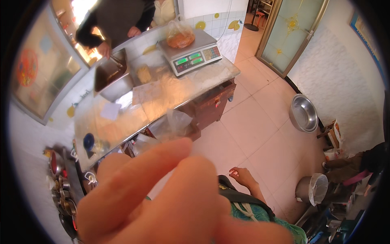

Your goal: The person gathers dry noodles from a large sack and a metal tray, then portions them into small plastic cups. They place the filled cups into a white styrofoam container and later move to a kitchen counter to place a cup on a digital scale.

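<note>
My left hand (162,195) fills the lower middle of the head view, large and blurred close to the camera. Its fingers are bent and pressed together; anything between them is hidden. Farther down, in front of my green patterned top (264,211) and dark strap, my right hand (243,175) hangs over the floor. Its fingers are loosely bent and slightly apart, with nothing seen in them. Beyond the left hand stands a metal-topped counter (122,130). On it a digital scale (197,61) bears a clear bag of orange-brown food (180,39).
Across the counter, another person's hand (104,49) is over a deep steel tray (115,87). A steel basin (304,114) rests by the right wall, near a glass door (294,32). A bin (313,189) and another person's legs (345,168) are at right. Pans (63,191) line the left.
</note>
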`<control>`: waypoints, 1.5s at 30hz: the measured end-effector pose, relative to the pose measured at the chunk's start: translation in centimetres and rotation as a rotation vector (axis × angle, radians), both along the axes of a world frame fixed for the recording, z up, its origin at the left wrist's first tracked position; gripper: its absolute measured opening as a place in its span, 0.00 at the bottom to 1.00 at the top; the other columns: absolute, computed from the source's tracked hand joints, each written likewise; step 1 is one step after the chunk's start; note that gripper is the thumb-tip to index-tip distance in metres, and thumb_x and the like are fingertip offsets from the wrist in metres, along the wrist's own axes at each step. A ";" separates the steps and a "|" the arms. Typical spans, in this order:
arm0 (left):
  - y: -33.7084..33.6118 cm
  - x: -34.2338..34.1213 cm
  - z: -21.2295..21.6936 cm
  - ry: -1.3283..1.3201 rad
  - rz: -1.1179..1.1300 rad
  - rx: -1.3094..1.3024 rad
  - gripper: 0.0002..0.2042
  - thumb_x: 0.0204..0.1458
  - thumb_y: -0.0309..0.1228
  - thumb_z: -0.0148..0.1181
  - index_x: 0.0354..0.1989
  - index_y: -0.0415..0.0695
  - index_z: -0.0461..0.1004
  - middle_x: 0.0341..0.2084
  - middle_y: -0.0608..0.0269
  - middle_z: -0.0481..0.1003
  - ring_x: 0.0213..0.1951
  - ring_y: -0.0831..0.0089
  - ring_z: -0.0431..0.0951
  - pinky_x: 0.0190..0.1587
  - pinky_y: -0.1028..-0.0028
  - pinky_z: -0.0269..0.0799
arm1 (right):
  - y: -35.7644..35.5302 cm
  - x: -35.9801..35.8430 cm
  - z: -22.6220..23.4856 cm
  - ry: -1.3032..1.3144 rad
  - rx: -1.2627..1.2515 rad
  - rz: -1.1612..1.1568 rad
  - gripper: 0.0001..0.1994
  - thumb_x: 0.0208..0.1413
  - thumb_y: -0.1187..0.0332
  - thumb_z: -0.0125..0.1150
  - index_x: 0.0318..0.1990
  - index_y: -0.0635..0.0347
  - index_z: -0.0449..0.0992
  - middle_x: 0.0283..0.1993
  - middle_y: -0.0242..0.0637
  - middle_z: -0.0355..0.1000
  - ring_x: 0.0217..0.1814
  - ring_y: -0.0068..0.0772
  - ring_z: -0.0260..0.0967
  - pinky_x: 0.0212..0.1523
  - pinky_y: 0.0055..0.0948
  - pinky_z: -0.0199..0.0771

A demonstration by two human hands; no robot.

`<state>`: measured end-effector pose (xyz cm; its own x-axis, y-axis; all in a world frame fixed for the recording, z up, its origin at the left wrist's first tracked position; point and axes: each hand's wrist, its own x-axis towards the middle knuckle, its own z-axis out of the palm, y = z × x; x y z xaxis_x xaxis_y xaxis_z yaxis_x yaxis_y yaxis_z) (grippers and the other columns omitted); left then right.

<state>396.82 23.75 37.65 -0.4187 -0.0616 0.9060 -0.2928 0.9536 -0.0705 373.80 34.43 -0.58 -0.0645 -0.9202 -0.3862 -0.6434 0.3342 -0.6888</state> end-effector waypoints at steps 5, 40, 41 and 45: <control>-5.0 0.1 -4.8 0.010 0.249 0.534 0.08 0.37 0.17 0.47 0.27 0.42 0.63 0.24 0.61 0.64 0.23 0.65 0.66 0.30 0.69 0.68 | -1.1 -1.2 -1.3 -0.068 0.004 -0.007 0.13 0.50 0.61 0.55 0.39 0.57 0.76 0.34 0.46 0.75 0.39 0.50 0.72 0.41 0.39 0.71; -26.3 -16.1 -29.8 -0.772 0.765 1.358 0.16 0.49 0.40 0.57 0.43 0.46 0.67 0.35 0.53 0.71 0.39 0.56 0.72 0.38 0.56 0.66 | -32.5 -25.9 0.2 -0.004 0.005 0.227 0.10 0.48 0.67 0.61 0.37 0.60 0.77 0.27 0.45 0.75 0.30 0.40 0.75 0.33 0.32 0.73; -26.7 -17.2 -29.5 -0.771 0.776 1.356 0.16 0.49 0.40 0.57 0.43 0.46 0.67 0.35 0.53 0.71 0.39 0.56 0.72 0.38 0.57 0.66 | -33.1 -27.0 0.2 0.004 -0.005 0.224 0.10 0.48 0.67 0.61 0.37 0.60 0.77 0.27 0.45 0.75 0.30 0.40 0.75 0.33 0.32 0.73; -28.1 -22.2 -28.4 -0.709 0.592 1.363 0.15 0.52 0.39 0.52 0.43 0.44 0.67 0.36 0.49 0.71 0.37 0.53 0.72 0.40 0.57 0.66 | -34.8 -32.0 -0.3 0.074 0.005 0.250 0.10 0.47 0.65 0.61 0.36 0.58 0.77 0.27 0.45 0.75 0.31 0.44 0.74 0.34 0.35 0.73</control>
<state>374.61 -4.36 9.22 -0.3301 -0.8960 -0.2970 -0.8935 0.1951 0.4045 341.79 -0.38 -0.84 0.1366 -0.9093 -0.3931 -0.7548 0.1614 -0.6358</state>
